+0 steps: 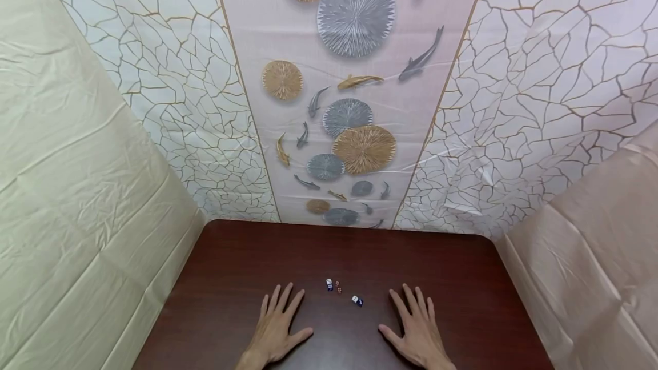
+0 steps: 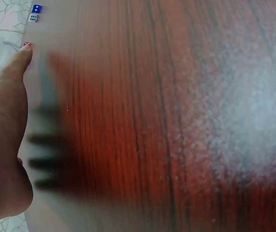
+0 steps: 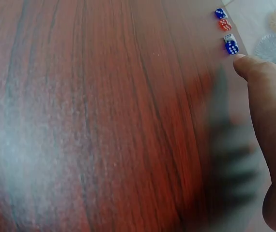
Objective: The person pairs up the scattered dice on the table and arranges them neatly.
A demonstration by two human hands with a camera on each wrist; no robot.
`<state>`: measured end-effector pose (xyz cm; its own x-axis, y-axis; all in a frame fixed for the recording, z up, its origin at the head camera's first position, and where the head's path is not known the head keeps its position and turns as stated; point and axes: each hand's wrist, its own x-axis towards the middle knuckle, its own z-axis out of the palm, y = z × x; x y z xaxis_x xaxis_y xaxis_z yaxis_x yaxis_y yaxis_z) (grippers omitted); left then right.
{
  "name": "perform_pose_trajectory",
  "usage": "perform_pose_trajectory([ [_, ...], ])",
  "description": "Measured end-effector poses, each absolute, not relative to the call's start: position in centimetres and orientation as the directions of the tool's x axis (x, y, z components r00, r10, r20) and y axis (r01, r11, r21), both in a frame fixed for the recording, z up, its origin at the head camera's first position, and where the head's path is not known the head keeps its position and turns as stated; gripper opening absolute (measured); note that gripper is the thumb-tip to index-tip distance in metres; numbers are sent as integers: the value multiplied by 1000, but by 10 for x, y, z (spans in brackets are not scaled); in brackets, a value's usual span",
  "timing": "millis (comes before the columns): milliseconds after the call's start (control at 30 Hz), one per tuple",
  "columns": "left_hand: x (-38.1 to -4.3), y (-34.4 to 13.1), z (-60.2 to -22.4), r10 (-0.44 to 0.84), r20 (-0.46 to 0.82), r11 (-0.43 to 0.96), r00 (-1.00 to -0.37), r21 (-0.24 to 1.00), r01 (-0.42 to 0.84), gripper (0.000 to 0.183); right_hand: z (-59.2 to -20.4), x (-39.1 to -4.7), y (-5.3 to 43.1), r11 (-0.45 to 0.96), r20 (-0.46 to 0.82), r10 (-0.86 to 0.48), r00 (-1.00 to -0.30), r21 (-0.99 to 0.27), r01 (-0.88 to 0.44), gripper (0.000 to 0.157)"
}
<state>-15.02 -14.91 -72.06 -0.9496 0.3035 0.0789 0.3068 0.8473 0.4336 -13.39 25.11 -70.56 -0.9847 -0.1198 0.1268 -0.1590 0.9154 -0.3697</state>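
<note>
Small dice lie in two loose groups on the dark wood table between the hands. One group has a white die, a blue die and two small red dice, one red die nearer me. To its right, a second white die touches or nearly touches a dark blue die. My left hand is spread out left of the dice, palm down, holding nothing. On the other side my right hand lies likewise, fingers apart. In the wrist views, mostly the thumb side of each hand shows.
Behind the table hangs a patterned cloth with fish and round leaf prints. Plain beige cloth closes off the left side, and a similar cloth the right. The table's back edge meets the hanging cloth.
</note>
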Motion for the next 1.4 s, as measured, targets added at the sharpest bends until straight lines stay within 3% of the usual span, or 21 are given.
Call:
perform_pose_trajectory([
  [333, -149, -145, -722, 310, 93, 842, -946, 436, 319, 93, -705, -134, 242, 903, 169, -132, -977, -385, -189, 89],
  [667, -148, -140, -720, 301, 102, 841, -948, 441, 314, 92, -708, -134, 234, 883, 302, -158, -940, -382, -272, 83],
  [1033, -152, -136, -719, 294, 110, 841, -949, 441, 312, 90, -707, -140, 226, 873, 247, -150, -957, -422, -246, 81],
  [1400, -155, -130, -717, 250, 147, 835, -957, 468, 290, 83, -709, -142, 217, 837, 429, -180, -885, -406, -367, 80],
])
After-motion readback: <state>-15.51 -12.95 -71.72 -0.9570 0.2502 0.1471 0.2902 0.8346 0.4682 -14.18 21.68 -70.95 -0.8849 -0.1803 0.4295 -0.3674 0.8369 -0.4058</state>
